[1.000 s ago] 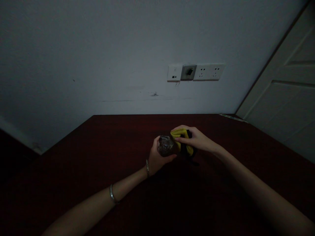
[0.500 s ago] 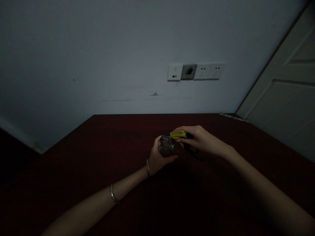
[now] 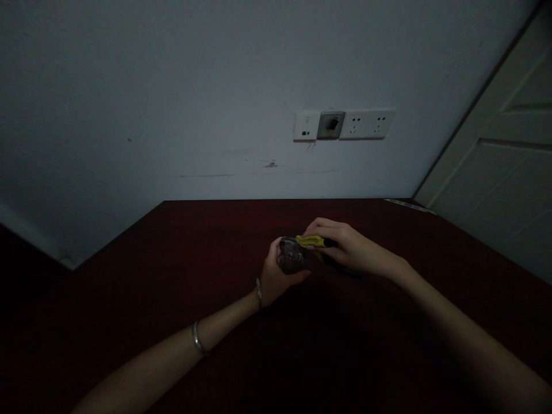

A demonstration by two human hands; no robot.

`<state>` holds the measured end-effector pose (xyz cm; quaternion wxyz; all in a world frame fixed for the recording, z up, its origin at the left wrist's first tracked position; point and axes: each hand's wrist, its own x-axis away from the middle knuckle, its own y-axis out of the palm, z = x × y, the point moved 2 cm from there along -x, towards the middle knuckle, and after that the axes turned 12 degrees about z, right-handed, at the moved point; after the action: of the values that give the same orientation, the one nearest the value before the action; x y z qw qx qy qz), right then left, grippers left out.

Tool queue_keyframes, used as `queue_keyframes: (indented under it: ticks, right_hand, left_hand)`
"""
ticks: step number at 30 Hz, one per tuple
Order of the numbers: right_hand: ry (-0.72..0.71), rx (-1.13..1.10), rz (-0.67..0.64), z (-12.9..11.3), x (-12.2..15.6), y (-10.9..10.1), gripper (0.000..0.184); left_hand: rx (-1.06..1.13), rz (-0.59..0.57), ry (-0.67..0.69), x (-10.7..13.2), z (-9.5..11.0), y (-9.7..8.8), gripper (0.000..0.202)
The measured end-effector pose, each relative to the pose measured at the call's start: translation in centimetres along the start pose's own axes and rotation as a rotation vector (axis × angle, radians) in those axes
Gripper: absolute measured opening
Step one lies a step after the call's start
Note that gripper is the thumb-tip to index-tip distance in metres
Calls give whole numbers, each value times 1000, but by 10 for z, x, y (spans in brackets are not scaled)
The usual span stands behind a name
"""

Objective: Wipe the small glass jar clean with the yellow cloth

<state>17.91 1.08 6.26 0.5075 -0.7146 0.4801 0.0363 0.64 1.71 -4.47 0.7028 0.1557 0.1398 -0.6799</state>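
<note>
My left hand (image 3: pixel 276 277) is wrapped round a small, see-through, rounded vessel (image 3: pixel 290 256), which looks like a glass or a jar; the dim light hides its exact kind. Between the fingers and thumb of my right hand (image 3: pixel 338 241) is a folded yellow-and-black cloth (image 3: pixel 311 241). The cloth's yellow edge meets the upper right rim of the vessel. Its dark part is mostly lost in shadow under my right palm.
Both hands are over a dark red wooden table (image 3: pixel 207 230). Behind it rises a pale wall with a row of sockets (image 3: pixel 345 125). A white panelled door (image 3: pixel 500 172) stands at the right. A thin strip (image 3: pixel 409 205) lies at the table's far right edge.
My right hand has shifted slightly left, and the cloth has tilted flatter against the vessel's rim. A dark hanging part below the right hand shows less now. The left hand barely moved.
</note>
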Motion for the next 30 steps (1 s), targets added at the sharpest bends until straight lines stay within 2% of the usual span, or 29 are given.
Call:
queue_keyframes:
  ticks: [8, 12, 16, 21, 26, 30]
  right_hand:
    - [35, -45, -151, -7, 0, -14, 16]
    - [35, 12, -67, -2, -1, -20, 17]
    - [6, 27, 23, 4, -2, -9, 18]
    - [-31, -6, 23, 4, -2, 3, 16]
    - [-30, -14, -12, 0, -2, -2, 13]
    - [1, -48, -25, -1, -2, -5, 13]
  left_hand:
    - [-24, -26, 38, 1, -3, 0, 80]
    - [-36, -39, 40, 1, -3, 0, 81]
    - [-34, -30, 42, 1, -4, -1, 82]
    - [-12, -36, 32, 1, -4, -1, 81]
    - [-25, -74, 30, 2, -3, 0, 83]
    - [-28, -58, 41, 1, -3, 0, 82]
